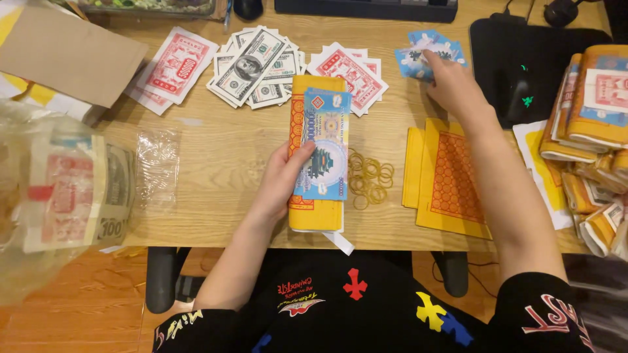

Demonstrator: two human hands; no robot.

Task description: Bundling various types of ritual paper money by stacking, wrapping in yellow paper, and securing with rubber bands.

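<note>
My left hand [280, 178] grips a thick stack of yellow-orange paper sheets [315, 216] topped with a blue paper banknote [324, 147], thumb pressed on the note's left edge. My right hand [453, 86] reaches to the far right of the wooden desk [216, 170] and rests its fingers on a small pile of light-blue notes [418, 52]. Between my hands lie loose rubber bands [370, 178] and a flat pile of yellow sheets with an orange grid [451, 176].
Along the back are piles of red-and-white notes [173, 65], green-grey banknotes [256, 65] and more red notes [350, 73]. Wrapped yellow bundles [589, 111] are stacked at the right beside a black mouse on its pad [520, 95]. A plastic bag of notes [65, 189] sits left.
</note>
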